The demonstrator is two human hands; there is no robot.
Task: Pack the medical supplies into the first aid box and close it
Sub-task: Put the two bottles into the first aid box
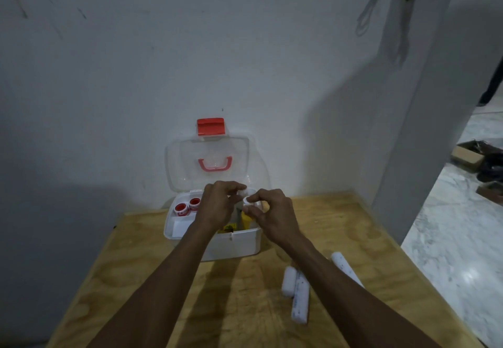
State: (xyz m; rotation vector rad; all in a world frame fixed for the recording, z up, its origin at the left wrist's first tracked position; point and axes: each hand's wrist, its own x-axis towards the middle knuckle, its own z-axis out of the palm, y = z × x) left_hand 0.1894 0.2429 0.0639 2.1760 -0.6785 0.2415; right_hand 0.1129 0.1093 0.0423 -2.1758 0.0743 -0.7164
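A white first aid box (234, 247) sits in the middle of the frame on a wooden table (152, 279), pushed close to a pale wall (136, 61). Its clear lid (179, 162) stands open and upright behind it, with a red handle (215, 164) on its face and a red latch (211, 126) at the top edge.

Both hands hover over the open box, just above its centre. The left hand (217, 206) has its fingers curled in, thumb and fingertips pinched on a small white object (242, 192) that is too blurred to name. The right hand (272, 215) is just beside it, thumb and forefinger narrowed around a small white roll of tape (248, 200) with a hollow middle. The two white pieces are nearly touching.

Inside the box, at its left end, two red and white tape rolls (181, 208) stand side by side, and a white flat packet (178, 226) lies below them. Under the hands, a yellow item (246, 222) shows near the front wall; its kind is unclear.

In the lower right of the frame, three white rolled bandages (299, 301) lie on the table, well apart from the box, partly crossed by the right forearm. At the far right edge, a marble floor (449, 238) shows beyond a wall corner.
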